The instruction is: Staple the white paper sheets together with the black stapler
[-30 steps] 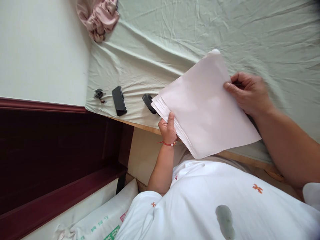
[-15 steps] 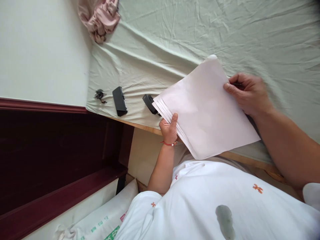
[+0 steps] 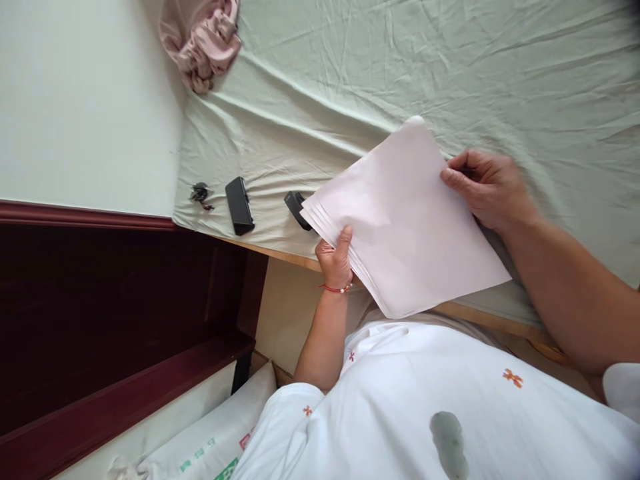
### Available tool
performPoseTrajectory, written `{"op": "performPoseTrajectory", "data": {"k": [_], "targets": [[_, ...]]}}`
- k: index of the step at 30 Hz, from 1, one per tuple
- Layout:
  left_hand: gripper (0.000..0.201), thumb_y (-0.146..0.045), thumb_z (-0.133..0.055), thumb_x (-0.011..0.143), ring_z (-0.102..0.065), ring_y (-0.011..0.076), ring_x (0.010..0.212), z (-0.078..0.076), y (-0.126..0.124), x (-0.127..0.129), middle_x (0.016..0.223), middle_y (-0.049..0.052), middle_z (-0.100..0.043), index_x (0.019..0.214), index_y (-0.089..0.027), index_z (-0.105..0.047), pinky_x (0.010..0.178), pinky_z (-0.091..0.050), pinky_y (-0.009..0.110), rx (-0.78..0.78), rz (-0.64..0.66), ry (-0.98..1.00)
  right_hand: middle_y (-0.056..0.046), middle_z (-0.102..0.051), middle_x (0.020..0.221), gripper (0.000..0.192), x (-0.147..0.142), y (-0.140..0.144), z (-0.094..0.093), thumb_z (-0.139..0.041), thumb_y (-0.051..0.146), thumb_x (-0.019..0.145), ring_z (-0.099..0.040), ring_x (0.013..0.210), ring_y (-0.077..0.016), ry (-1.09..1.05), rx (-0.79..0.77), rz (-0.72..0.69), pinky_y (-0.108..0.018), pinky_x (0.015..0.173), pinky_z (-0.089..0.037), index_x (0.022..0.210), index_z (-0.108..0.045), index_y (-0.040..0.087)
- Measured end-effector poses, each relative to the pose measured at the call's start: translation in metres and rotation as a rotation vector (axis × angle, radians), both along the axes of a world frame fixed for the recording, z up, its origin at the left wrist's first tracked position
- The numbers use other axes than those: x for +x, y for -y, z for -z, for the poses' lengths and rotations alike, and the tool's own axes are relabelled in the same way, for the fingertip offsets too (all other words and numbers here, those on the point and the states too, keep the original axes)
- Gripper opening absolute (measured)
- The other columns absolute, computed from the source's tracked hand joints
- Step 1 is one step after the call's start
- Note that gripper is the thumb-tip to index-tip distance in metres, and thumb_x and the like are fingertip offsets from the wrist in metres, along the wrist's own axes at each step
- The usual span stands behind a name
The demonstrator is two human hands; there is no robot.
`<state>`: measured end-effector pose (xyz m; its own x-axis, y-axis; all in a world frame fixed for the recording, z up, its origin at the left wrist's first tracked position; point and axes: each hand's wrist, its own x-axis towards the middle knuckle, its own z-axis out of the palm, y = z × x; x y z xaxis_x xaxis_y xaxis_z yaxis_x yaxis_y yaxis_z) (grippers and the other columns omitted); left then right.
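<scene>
A stack of white paper sheets (image 3: 405, 213) is tilted over the front edge of the cloth-covered surface, its left edges slightly fanned. My left hand (image 3: 337, 260) is closed on the lower left side of the stack, thumb on top and fingers underneath. At the upper right edge, my right hand (image 3: 493, 187) pinches the paper between thumb and bent forefinger. Something small and dark shows inside that hand; what it is, I cannot tell. A black object (image 3: 296, 208) lies partly hidden behind the sheets' left corner, close to my left hand.
A black rectangular case (image 3: 240, 205) and a small bunch of what look like keys (image 3: 201, 193) lie to the left on the pale green cloth (image 3: 300, 113). Crumpled pink fabric (image 3: 210, 50) rests at the back left. Below are dark red furniture (image 3: 125, 320) and a white printed sack (image 3: 200, 433).
The paper and both hands have shifted slightly left in the picture. My grip on the sheets looks the same.
</scene>
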<state>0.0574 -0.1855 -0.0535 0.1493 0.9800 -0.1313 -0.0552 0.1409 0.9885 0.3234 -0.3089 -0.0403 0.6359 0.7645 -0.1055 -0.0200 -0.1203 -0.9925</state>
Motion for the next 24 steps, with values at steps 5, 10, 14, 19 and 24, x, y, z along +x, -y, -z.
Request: {"op": "performPoseTrajectory", "data": {"k": [5,10,14,19,24], "targets": [[0.063,-0.063,-0.114,0.055,-0.086,0.0288,0.119,-0.010,-0.008,-0.002,0.113,0.004,-0.092,0.099,-0.026,-0.090,0.109,-0.069,0.040,-0.028,-0.084,0.074,0.000,-0.063,0.085,0.048,0.002,0.000,0.005,-0.093,0.072,0.086,-0.061,0.081,-0.0195,-0.009,-0.002,-0.026,-0.032,0.069,-0.050,0.096,-0.075,0.029],[0.058,-0.058,-0.109,0.073,-0.079,0.0293,0.140,-0.024,-0.024,-0.005,0.127,0.005,-0.091,0.120,-0.030,-0.089,0.119,-0.067,0.039,0.008,-0.124,0.150,-0.002,-0.079,0.101,0.061,0.003,0.002,0.006,-0.095,0.081,0.081,-0.072,0.087,-0.0217,-0.143,0.026,-0.080,-0.034,0.071,-0.057,0.113,-0.080,0.032],[0.051,-0.046,-0.096,0.093,-0.073,0.0276,0.151,-0.044,-0.033,0.006,0.143,0.007,-0.087,0.139,-0.027,-0.085,0.124,-0.064,0.037,-0.091,-0.212,0.172,-0.003,-0.082,0.102,0.072,0.003,0.003,0.005,-0.093,0.087,0.078,-0.080,0.101,-0.0281,-0.212,0.096,-0.105,-0.038,0.078,-0.064,0.122,-0.081,0.031],[0.047,-0.047,-0.082,0.105,-0.068,0.0253,0.158,-0.062,-0.050,0.019,0.155,0.008,-0.081,0.147,-0.025,-0.081,0.129,-0.059,0.035,-0.148,-0.188,0.222,-0.004,-0.088,0.112,0.076,0.002,0.005,0.000,-0.096,0.088,0.074,-0.084,0.098,-0.0251,-0.377,0.153,-0.138,-0.036,0.082,-0.070,0.121,-0.081,0.030],[0.048,-0.051,-0.077,0.109,-0.065,0.0227,0.162,-0.059,-0.061,0.028,0.165,0.008,-0.075,0.149,-0.026,-0.079,0.128,-0.058,0.032,-0.100,-0.259,0.217,-0.004,-0.090,0.101,0.061,-0.003,0.008,-0.006,-0.101,0.075,0.077,-0.084,0.087,-0.0216,-0.514,0.157,-0.298,-0.037,0.090,-0.072,0.114,-0.085,0.029]]}}
